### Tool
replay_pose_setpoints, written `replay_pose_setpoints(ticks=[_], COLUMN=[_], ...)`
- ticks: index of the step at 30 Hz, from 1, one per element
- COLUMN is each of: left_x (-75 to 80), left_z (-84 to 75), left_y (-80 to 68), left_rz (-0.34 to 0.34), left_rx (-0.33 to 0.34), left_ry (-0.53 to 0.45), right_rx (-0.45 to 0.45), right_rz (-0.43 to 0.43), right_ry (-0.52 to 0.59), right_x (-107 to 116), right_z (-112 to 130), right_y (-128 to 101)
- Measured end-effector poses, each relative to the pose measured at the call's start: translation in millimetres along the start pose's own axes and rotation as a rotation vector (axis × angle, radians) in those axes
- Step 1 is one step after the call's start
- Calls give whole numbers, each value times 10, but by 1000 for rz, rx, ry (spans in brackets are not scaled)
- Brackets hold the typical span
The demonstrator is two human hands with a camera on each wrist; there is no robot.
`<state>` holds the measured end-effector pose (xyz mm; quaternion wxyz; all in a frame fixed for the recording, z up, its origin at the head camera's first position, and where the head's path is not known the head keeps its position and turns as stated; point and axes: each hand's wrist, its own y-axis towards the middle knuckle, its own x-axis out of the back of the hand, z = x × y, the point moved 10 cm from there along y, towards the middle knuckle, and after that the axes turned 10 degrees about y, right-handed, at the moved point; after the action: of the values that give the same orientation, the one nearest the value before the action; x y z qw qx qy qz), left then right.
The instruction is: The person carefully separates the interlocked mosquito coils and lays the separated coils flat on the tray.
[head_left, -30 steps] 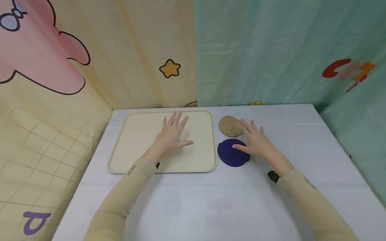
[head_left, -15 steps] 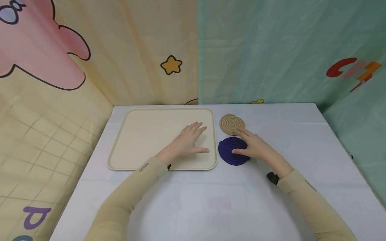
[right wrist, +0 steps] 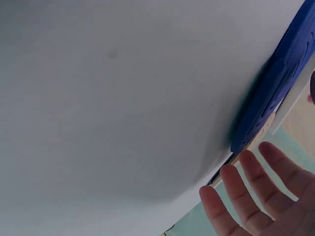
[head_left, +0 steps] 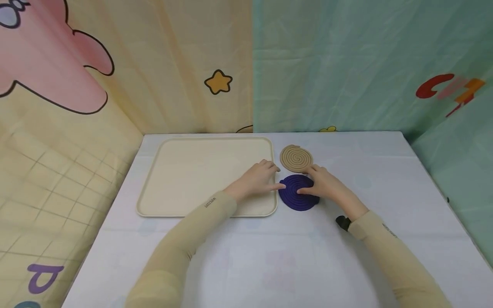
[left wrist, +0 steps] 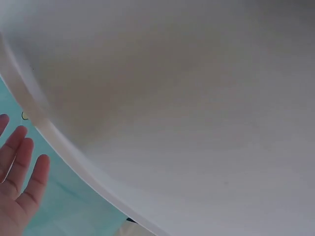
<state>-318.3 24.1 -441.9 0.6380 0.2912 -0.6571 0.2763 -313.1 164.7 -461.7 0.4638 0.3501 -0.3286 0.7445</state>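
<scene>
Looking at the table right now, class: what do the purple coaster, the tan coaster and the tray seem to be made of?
Purple coaster: probably soft silicone or rubber, matte, with moulded spiral ridges. Tan coaster: same spiral relief, likely the same material. Tray: looks like smooth matte plastic, cream, with a rounded raised rim.

Tray left, two coils right, on one table.
The flat rectangular cream tray [head_left: 181, 179] lies on the white table [head_left: 269, 256]; just right of it the round purple spiral coil [head_left: 297, 194] lies before the round tan spiral coil [head_left: 296, 158], near it.
</scene>
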Motion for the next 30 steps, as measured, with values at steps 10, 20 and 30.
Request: replay_pose_setpoints(ticks=[10,20,30], left_x=[-166,-215,-280], left_z=[-186,-280,-307], left_y=[253,247,220], left_rz=[84,80,78], left_rx=[5,26,37], left_ry=[137,216,209], right_rx=[-74,-125,-259], right_rz=[37,66,145], right_ry=[23,75,176], right_x=[-43,-49,-72], right_z=[-29,-91,-272], right_y=[51,101,145])
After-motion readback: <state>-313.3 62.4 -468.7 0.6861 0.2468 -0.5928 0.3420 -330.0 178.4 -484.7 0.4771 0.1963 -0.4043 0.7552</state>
